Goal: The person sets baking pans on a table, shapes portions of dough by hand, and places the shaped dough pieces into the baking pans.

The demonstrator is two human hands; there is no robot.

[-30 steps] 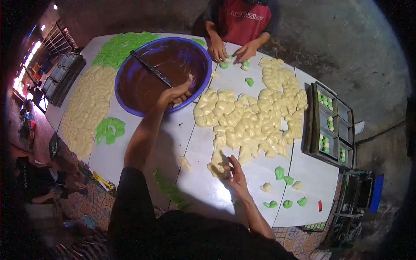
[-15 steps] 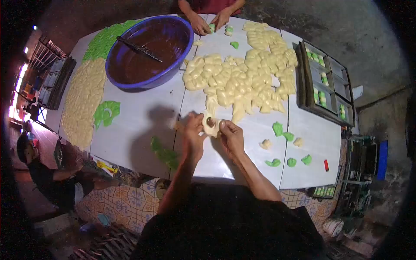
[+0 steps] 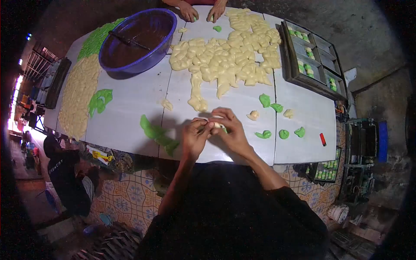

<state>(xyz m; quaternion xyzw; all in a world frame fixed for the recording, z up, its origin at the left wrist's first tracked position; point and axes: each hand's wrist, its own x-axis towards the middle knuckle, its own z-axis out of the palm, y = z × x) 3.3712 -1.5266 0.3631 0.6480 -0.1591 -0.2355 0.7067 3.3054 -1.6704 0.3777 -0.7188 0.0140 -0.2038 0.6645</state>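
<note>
My left hand (image 3: 195,136) and my right hand (image 3: 230,132) meet over the table's near edge, fingers pinched around a small cream dough piece (image 3: 217,125). A bit of green shows beside it under my right fingers. A strip of cream dough (image 3: 197,93) reaches down from the big cream mass (image 3: 225,58) just beyond my hands. Green dough (image 3: 158,134) lies left of my left hand. Right of my right hand are small green pieces (image 3: 284,134) and cream pieces (image 3: 253,115).
A blue basin (image 3: 134,65) of brown filling with a stick stands back left. A wooden-framed tray (image 3: 292,73) holds green-and-white pieces at the right. A red lighter (image 3: 323,139) lies near the right edge. A co-worker's hands (image 3: 189,12) work at the far edge; another person (image 3: 69,177) is lower left.
The flat cream piece with brown filling is now closed up between my fingers, and green shows beside it. The view has shifted, so the table's contents appear higher. The co-worker's hands have moved apart.
</note>
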